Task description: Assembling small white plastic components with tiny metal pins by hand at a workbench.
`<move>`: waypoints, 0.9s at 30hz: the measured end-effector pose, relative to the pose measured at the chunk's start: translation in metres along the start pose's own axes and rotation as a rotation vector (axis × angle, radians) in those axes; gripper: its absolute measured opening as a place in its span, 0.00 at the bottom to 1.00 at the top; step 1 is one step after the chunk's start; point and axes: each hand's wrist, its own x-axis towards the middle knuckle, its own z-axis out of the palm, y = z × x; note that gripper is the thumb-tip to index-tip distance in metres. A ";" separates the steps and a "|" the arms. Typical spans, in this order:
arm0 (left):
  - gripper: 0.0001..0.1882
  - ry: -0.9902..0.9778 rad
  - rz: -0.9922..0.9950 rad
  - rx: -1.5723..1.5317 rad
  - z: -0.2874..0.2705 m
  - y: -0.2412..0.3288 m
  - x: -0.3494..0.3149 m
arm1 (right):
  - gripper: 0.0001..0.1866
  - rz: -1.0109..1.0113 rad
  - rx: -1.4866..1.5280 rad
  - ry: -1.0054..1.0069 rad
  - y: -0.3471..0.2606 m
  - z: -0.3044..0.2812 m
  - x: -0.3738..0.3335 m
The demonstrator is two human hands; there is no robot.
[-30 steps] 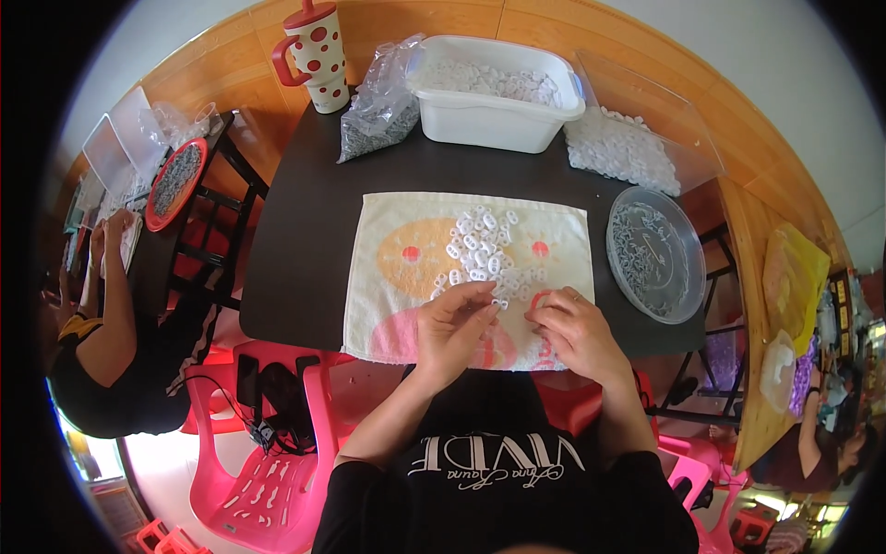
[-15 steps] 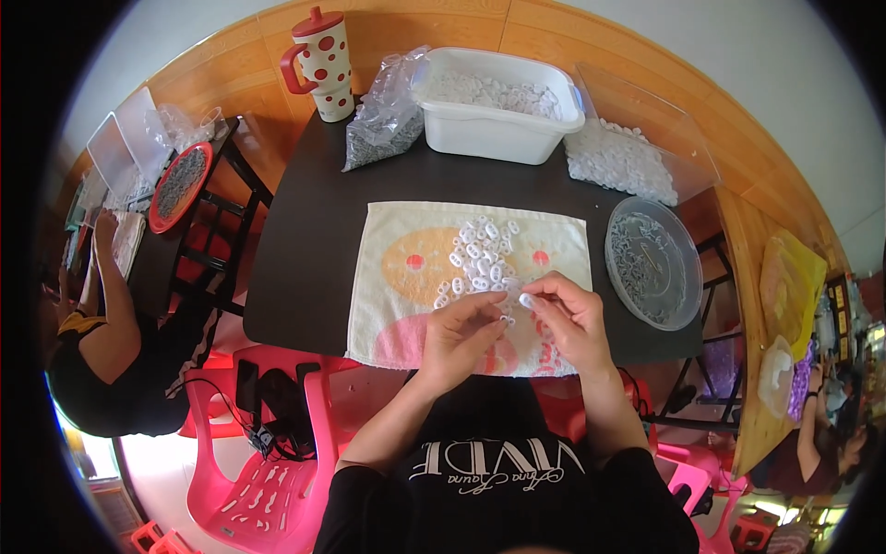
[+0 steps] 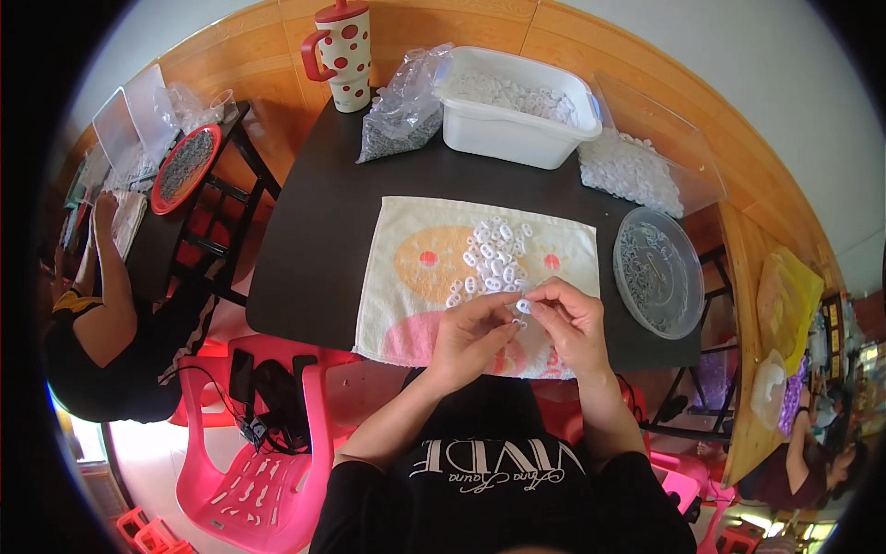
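Both my hands meet over the front part of a printed towel (image 3: 388, 309). My right hand (image 3: 574, 325) pinches a small white oval plastic piece with two holes (image 3: 523, 306) between thumb and fingers. Close beside it, my left hand (image 3: 469, 340) is closed in a pinch, its fingertips almost touching that piece. A tiny white bit shows at the left thumb tip, too small to make out. Just beyond my fingers lies a loose pile of similar white two-holed pieces (image 3: 496, 251) on the towel.
On the dark table (image 3: 318, 231) stand a white tub (image 3: 512, 138) of white parts, a bag of grey parts (image 3: 397, 129), a dotted tumbler (image 3: 349, 60), a clear bin of white pieces (image 3: 632, 175) and a round tray (image 3: 660, 305). A pink chair (image 3: 318, 415) and another person (image 3: 111, 342) are at left.
The view has shifted slightly, so the table appears a little farther right. My hands have come closer together, and the white piece in my right hand now sits at the left fingertips.
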 end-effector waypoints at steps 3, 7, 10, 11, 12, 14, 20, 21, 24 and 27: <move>0.21 0.001 0.005 -0.015 0.000 -0.001 0.000 | 0.05 -0.028 0.024 0.001 0.003 0.000 0.001; 0.22 0.006 0.009 -0.010 0.001 -0.001 0.000 | 0.06 -0.049 0.027 0.008 0.005 0.000 0.000; 0.21 0.013 0.019 -0.025 0.001 -0.002 -0.001 | 0.06 -0.051 0.027 0.010 0.006 0.001 0.000; 0.21 0.019 0.015 -0.024 0.001 -0.002 -0.001 | 0.06 -0.050 0.026 0.011 0.006 0.001 0.000; 0.21 0.025 0.011 -0.023 0.001 -0.002 -0.001 | 0.06 -0.050 0.026 0.012 0.007 0.001 0.000; 0.20 0.028 0.031 -0.017 0.000 -0.004 0.000 | 0.07 -0.119 -0.034 -0.043 0.010 0.000 0.002; 0.18 0.044 0.008 -0.004 0.001 -0.002 0.001 | 0.07 -0.111 0.003 -0.060 0.012 -0.001 -0.002; 0.17 0.049 0.009 -0.006 0.002 -0.002 0.001 | 0.07 -0.112 0.004 -0.058 0.012 -0.001 -0.003; 0.17 0.052 0.008 0.020 0.002 -0.003 0.000 | 0.08 -0.121 -0.010 -0.036 0.011 -0.001 -0.005; 0.16 0.074 0.071 0.120 0.005 -0.005 0.000 | 0.08 -0.152 -0.023 -0.037 0.012 -0.003 -0.007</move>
